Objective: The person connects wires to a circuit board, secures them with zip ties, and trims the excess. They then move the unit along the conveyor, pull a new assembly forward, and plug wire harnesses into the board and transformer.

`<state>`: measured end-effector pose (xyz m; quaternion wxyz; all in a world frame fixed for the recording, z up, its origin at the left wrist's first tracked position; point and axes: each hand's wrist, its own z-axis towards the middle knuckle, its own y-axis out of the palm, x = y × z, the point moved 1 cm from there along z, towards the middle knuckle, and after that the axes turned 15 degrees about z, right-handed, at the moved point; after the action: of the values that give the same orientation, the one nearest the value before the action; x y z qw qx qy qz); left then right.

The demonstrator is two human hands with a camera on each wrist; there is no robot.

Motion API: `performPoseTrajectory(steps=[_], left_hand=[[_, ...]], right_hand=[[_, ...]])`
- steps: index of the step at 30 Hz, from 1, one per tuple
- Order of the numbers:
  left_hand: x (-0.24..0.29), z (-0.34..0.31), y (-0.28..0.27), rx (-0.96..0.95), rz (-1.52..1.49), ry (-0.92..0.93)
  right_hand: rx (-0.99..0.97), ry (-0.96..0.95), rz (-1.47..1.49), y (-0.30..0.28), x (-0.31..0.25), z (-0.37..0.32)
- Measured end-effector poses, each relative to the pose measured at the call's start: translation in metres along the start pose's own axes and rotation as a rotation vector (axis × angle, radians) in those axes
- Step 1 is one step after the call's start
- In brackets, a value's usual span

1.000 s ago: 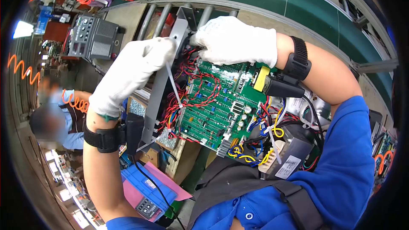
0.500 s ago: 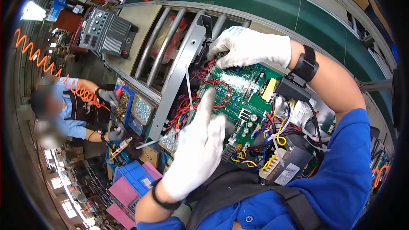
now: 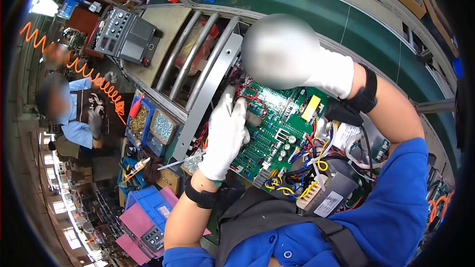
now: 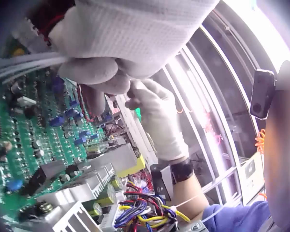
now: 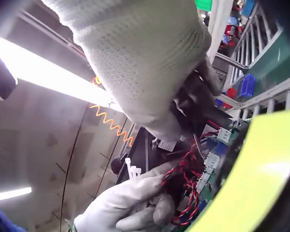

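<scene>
White-gloved, my left hand [image 3: 225, 131] is over the left part of the green circuit board [image 3: 269, 118], fingers curled. In the right wrist view the white heads of cable ties [image 5: 133, 170] stick up from that hand, and their pale strips pass its fingers in the left wrist view. My right hand [image 5: 150, 72], also gloved, pinches at the red-and-black twisted wires [image 5: 186, 176] by the board's far left corner. A thin white strip [image 5: 199, 146] shows beside its fingertips. In the head view this hand is blurred over. The grey metal panel [image 3: 210, 84] stands left of both hands.
Steel rollers [image 3: 193, 52] and a grey control unit [image 3: 128, 34] lie beyond the panel. Bins of screws [image 3: 163, 126] are at left, near another person [image 3: 79, 113]. A white tie [image 3: 178, 161] juts past the panel. A boxy component with a label [image 3: 329, 195] sits nearest my body.
My left hand left the panel's top, swung down over the board with its index finger extended, then moved up beside the wires. My right hand stayed near the far corner. The view shifted.
</scene>
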<state>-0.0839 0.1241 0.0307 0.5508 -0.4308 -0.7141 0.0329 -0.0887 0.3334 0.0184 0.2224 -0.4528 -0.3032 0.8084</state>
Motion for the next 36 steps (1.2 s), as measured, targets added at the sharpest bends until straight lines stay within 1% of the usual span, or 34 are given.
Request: performPoseTrajectory(steps=[1,2,3,4,5,6,8,9,10,11,12,13,14,15,16,17,18,19,20,22,23,24,26,27,28,30,31,32,34,35,36], left_hand=[[-0.005,0.003,0.001,-0.002,0.006,0.012],[-0.01,0.005,0.002,-0.003,0.013,0.026],[-0.011,0.005,0.003,0.0,0.007,0.026],[-0.011,0.004,0.005,-0.043,0.032,0.03],[-0.012,0.003,0.005,-0.085,0.06,0.033],[-0.015,0.003,0.006,-0.079,0.058,0.034],[-0.023,0.001,0.009,-0.047,0.019,0.041],[-0.018,-0.002,0.009,-0.016,0.031,0.032],[-0.015,-0.003,0.011,-0.009,0.024,0.031],[-0.013,-0.003,0.012,0.048,-0.026,-0.003],[-0.012,-0.002,0.012,0.103,-0.077,-0.037],[-0.009,0.0,0.009,0.086,-0.072,-0.04],[-0.016,0.004,0.006,0.042,-0.128,0.003],[-0.02,0.011,0.005,-0.003,-0.216,-0.009],[-0.021,0.017,0.004,-0.048,-0.302,-0.019],[-0.02,0.018,0.003,-0.068,-0.367,-0.028],[-0.022,0.02,0.001,-0.067,-0.369,-0.022],[-0.028,0.022,-0.002,-0.096,-0.404,-0.028],[-0.03,0.023,-0.004,-0.126,-0.438,-0.036],[-0.023,0.016,-0.005,-0.117,-0.425,-0.04],[-0.024,0.016,-0.006,-0.143,-0.466,-0.013],[-0.025,0.017,-0.005,-0.171,-0.506,0.015],[-0.025,0.018,-0.008,-0.196,-0.483,0.027],[-0.029,0.021,-0.009,-0.237,-0.493,0.017],[-0.032,0.022,-0.009,-0.277,-0.504,0.007],[-0.033,0.024,-0.011,-0.273,-0.488,-0.019],[-0.034,0.024,-0.011,-0.271,-0.465,-0.047],[-0.033,0.024,-0.011,-0.269,-0.47,-0.045],[-0.03,0.024,-0.01,-0.272,-0.423,-0.068],[-0.027,0.022,-0.01,-0.27,-0.426,-0.065],[-0.024,0.02,-0.009,-0.248,-0.381,-0.081]], right_hand=[[0.043,0.036,0.092,-0.003,-0.007,-0.001],[0.035,0.035,0.088,-0.001,-0.01,-0.003],[0.045,-0.089,0.114,0.002,-0.012,-0.005],[0.057,-0.214,0.141,0.005,-0.013,-0.007],[-0.093,-0.174,0.162,0.012,-0.007,-0.009],[-0.175,-0.122,0.153,0.012,-0.011,-0.01],[-0.311,0.097,0.16,0.001,-0.016,-0.007],[-0.316,0.089,0.154,0.002,-0.014,-0.005],[-0.281,0.132,0.237,0.003,-0.009,-0.004],[-0.247,0.178,0.32,0.003,-0.006,-0.004],[-0.211,0.286,0.417,-0.002,-0.006,-0.002],[-0.198,0.385,0.51,-0.006,-0.002,-0.001],[-0.186,0.486,0.601,-0.01,0.004,0.0],[-0.151,0.527,0.657,-0.011,0.008,0.0],[-0.157,0.526,0.65,-0.01,0.013,-0.001],[-0.055,0.536,0.8,-0.008,0.02,-0.003],[0.053,0.541,0.949,-0.008,0.024,-0.003],[0.053,0.492,0.932,-0.01,0.028,-0.003],[0.056,0.49,0.93,-0.01,0.03,-0.003],[0.141,0.558,0.862,-0.011,0.025,0.0],[0.152,0.659,0.839,-0.011,0.02,0.003],[0.153,0.658,0.837,-0.01,0.017,0.003],[0.209,0.448,0.463,-0.01,0.009,0.004],[0.28,0.361,0.373,-0.008,0.005,0.005],[0.275,0.357,0.368,-0.007,0.004,0.005],[0.229,-0.139,-0.197,-0.005,-0.003,0.006],[0.193,-0.182,-0.187,-0.003,-0.007,0.007],[0.067,-0.108,-0.166,-0.002,-0.012,0.006],[0.028,-0.071,-0.202,0.014,-0.003,0.002],[0.049,0.017,-0.094,0.021,0.005,0.004],[0.048,0.014,-0.097,0.016,0.0,0.012]])
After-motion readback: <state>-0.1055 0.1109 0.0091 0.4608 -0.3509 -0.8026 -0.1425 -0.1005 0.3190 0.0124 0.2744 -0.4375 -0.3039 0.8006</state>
